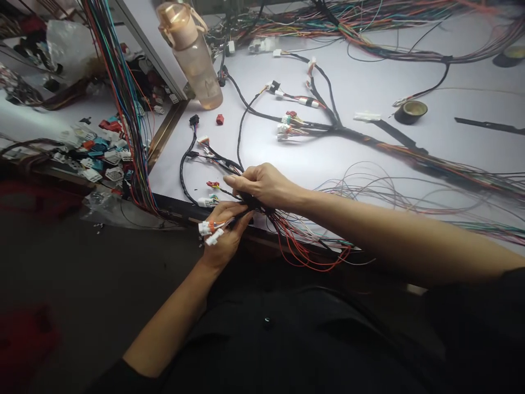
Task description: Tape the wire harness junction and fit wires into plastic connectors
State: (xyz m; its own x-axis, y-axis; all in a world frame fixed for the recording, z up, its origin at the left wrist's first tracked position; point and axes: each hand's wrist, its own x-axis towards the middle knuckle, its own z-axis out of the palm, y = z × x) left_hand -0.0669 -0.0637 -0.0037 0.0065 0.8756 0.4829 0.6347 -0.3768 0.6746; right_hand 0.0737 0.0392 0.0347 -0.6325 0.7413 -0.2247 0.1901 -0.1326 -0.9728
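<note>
Both hands meet on a wiring harness at the table's front edge. My left hand is closed around its black-wrapped branches from below, with white connectors sticking out past the fingers. From above, my right hand grips the taped trunk, thumb pointing left. Whether a roll of tape sits between the fingers cannot be made out. Branches ending in a black connector and a red connector fan out to the left. Loose red wires hang from the trunk's right side over the edge.
A second wiring harness lies across the white table. Behind it stand a water bottle and a tape roll. Thick wire bundles hang at the left, beside a pile of loose connectors. A red connector housing lies near the bottle.
</note>
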